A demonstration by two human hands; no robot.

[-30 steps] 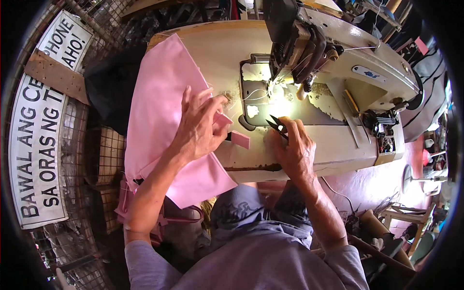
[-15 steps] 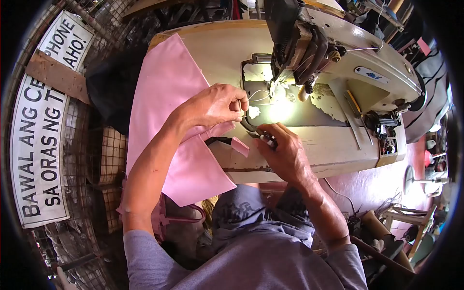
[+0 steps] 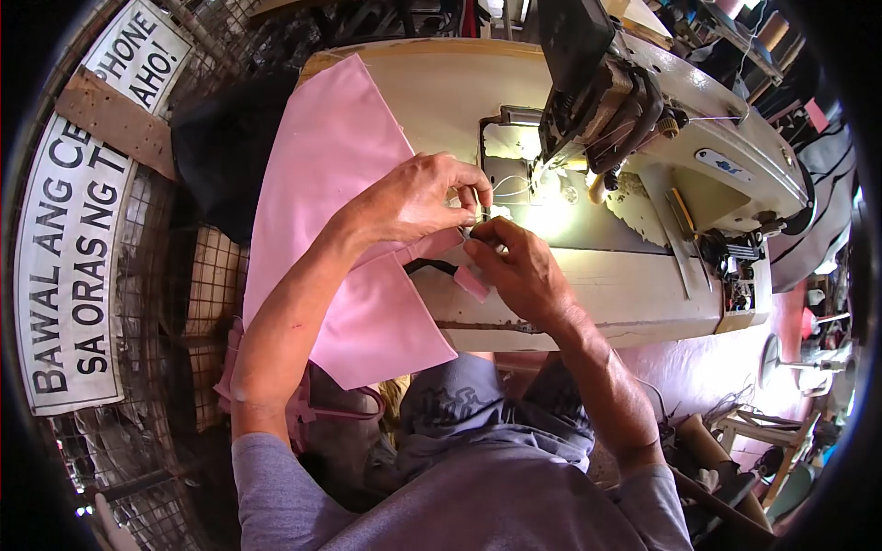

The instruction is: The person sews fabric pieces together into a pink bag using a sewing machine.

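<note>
My left hand (image 3: 427, 197) is closed in a pinch, with thin pale thread (image 3: 508, 186) running from the sewing machine (image 3: 602, 119) to its fingertips. Right beside it, my right hand (image 3: 522, 269) is curled around a small dark and silvery tool that looks like thread snips, mostly hidden by the fingers. The two sets of fingertips meet at the table's near side. Under my left forearm lies a large pink fabric panel (image 3: 317, 156). A narrow pink strip (image 3: 432, 246) and a black strap (image 3: 430, 264) reach out from it below the hands.
The machine's lamp lights the needle area on the worn sewing table (image 3: 413, 78). An orange-handled tool (image 3: 682, 211) lies by the machine body. A lettered white sign (image 3: 69, 285) hangs on the wire mesh at left. More pink fabric (image 3: 299, 413) hangs below the table.
My right hand has moved up and left with the small tool, its fingertips now at those of my left hand. The camera view has shifted slightly.
</note>
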